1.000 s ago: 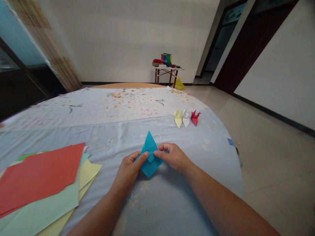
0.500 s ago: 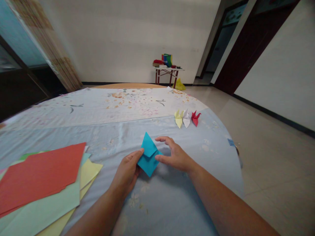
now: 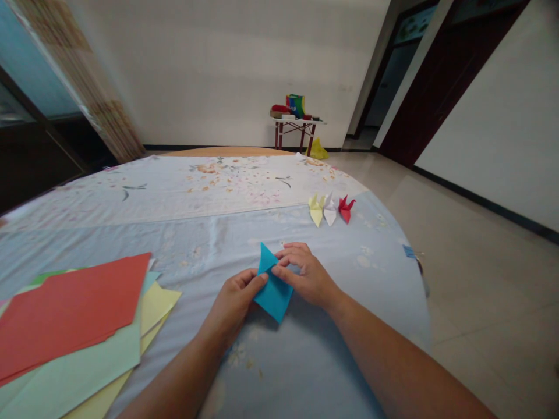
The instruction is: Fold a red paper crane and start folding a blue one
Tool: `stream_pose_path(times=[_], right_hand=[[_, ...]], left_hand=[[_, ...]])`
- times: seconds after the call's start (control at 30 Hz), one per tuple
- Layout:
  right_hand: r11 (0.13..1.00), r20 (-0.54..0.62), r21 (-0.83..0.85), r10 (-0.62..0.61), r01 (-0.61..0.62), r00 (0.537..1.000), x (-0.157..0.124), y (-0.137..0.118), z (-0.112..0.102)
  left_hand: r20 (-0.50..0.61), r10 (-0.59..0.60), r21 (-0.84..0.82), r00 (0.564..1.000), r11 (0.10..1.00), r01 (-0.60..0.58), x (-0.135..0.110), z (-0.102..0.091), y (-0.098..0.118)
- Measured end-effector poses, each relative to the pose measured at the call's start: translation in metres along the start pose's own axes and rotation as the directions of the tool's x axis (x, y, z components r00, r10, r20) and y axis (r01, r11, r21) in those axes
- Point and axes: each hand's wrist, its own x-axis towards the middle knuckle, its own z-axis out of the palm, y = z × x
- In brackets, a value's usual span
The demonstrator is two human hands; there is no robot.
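Note:
Between my hands is a folded piece of blue origami paper [image 3: 275, 295], its narrow tip pointing away from me and its lower corner toward me. My left hand [image 3: 239, 294] pinches its left edge, thumb on top and fingers beneath. On the right side, my right hand [image 3: 308, 273] closes thumb and fingers on the upper right edge of the paper. Beyond them stand three folded paper cranes: a yellow one [image 3: 316, 210], a white one [image 3: 330, 210] and a red one [image 3: 346, 209].
A stack of coloured sheets lies at the left, with red paper [image 3: 82, 308] on top and pale green paper [image 3: 100, 355] below. A floral tablecloth [image 3: 174, 238] covers the round table. A small side table [image 3: 299, 122] holding items stands by the far wall.
My right hand has gone from fingers spread beside the paper to gripping its right edge. The blue paper has turned slightly and its upper part looks narrower. The left thumb has shifted inward.

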Motion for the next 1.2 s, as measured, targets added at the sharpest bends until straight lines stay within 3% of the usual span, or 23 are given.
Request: stream_pose_path(times=[0.2,0.53,0.83,1.2], right_hand=[[0.994,-0.017,0.107,0.009,-0.007,1.000,0.002,0.003,-0.012],[0.984,0.249,-0.016,-0.166,0.175,0.954,0.002,0.004,-0.030],[0.962,0.240,-0.157,-0.181,0.222,0.954,0.000,0.009,-0.026],[0.952,0.267,-0.176,-0.198,0.249,0.943,-0.002,0.005,-0.020]], left_hand=[[-0.096,0.005,-0.023,0.995,1.000,-0.008,0.003,-0.004,0.000],[-0.108,0.019,-0.019,0.994,1.000,-0.022,0.005,-0.009,0.000],[-0.123,0.019,-0.006,0.992,1.000,-0.019,0.006,-0.012,0.001],[-0.144,0.030,0.009,0.989,1.000,-0.029,0.008,-0.016,-0.001]])
